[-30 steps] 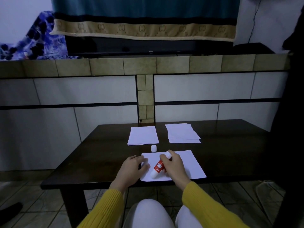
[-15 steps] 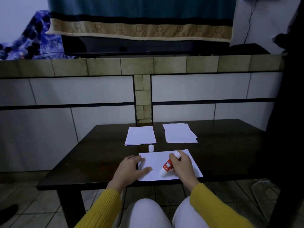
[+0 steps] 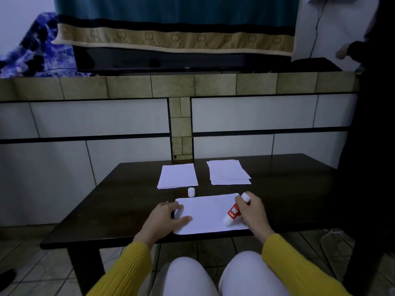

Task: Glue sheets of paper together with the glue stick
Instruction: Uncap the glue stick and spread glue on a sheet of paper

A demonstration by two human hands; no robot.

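Note:
A white sheet of paper (image 3: 205,212) lies at the near edge of the dark table (image 3: 119,201). My left hand (image 3: 164,218) rests flat on the sheet's left edge, fingers spread. My right hand (image 3: 252,212) grips a red and white glue stick (image 3: 232,213), tilted, with its white tip down on the right part of the sheet. The stick's white cap (image 3: 191,192) stands upright just beyond the sheet. Two stacks of white paper lie farther back: a left stack (image 3: 177,175) and a right stack (image 3: 228,172).
A tiled low wall (image 3: 128,116) rises behind the table, with a dark television (image 3: 181,59) under a teal cloth on top. A person in dark clothing (image 3: 367,135) stands at the right edge. My knees sit below the table's front edge.
My right hand has slid the glue stick rightward across the sheet, from near its middle to its right part. My left hand stays on the sheet's left edge.

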